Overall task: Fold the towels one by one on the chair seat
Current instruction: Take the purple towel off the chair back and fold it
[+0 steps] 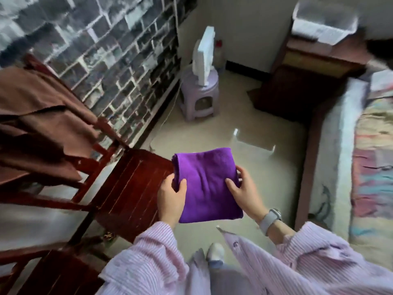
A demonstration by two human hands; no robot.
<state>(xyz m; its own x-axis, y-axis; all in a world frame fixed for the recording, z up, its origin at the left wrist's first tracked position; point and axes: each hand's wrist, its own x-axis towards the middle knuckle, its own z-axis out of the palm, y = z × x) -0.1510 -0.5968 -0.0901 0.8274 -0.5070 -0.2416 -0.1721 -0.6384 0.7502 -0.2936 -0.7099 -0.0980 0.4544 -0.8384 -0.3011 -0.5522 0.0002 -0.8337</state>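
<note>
Towel (207,184), purple and folded, held in the air just off the chair seat (131,188) toward 3 o'clock; gripped by left hand (171,196) at 9 o'clock edge, right hand (244,192) at 3 o'clock edge, thumbs on top.

Brick-patterned wall (89,39), glossy tiled floor (255,135), lilac stool (198,96).
</note>
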